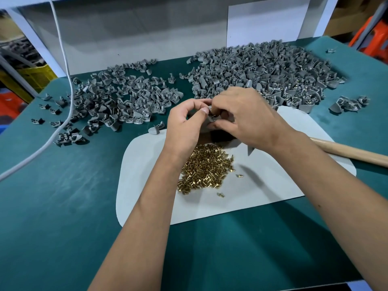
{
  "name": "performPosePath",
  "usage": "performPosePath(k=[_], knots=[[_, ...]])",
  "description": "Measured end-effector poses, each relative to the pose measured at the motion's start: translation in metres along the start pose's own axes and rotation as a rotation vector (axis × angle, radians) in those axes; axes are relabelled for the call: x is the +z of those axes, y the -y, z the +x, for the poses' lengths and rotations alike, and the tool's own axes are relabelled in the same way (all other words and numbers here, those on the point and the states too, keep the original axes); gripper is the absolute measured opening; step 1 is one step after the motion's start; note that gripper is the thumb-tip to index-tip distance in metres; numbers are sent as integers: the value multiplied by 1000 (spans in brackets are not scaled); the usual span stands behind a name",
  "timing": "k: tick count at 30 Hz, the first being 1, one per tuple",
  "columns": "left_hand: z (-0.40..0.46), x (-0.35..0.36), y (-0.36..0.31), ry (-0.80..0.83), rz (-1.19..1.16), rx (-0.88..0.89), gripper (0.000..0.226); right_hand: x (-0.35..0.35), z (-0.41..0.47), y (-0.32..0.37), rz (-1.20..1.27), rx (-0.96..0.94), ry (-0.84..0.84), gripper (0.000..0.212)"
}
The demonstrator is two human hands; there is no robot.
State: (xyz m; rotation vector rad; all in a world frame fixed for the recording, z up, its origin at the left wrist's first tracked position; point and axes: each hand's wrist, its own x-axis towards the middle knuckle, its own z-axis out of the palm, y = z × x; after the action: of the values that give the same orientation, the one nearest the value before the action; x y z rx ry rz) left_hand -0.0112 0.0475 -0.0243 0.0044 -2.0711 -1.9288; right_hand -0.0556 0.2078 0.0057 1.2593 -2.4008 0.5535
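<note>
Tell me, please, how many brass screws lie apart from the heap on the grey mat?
2. The first stray screw lies just right of the brass heap; the second stray screw lies below it, nearer the person. More may be hidden.

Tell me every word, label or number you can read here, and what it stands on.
None: no word, label, number or sign can be read anywhere.
The held grey part, the grey piles, the brass screws, the white sheet and the green mat are all bare.
The crate and the cardboard at the edges are too blurred to tell.
</note>
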Motion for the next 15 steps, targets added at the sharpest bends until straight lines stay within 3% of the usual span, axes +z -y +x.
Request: performPosePath(k=[11,15], knots=[[0,2,0,46,46,-59,20,1,0,0,64,-55,20,37],[0,-2,-1,84,82,-1,18,-4,-1,-3,73,-6,59,29]])
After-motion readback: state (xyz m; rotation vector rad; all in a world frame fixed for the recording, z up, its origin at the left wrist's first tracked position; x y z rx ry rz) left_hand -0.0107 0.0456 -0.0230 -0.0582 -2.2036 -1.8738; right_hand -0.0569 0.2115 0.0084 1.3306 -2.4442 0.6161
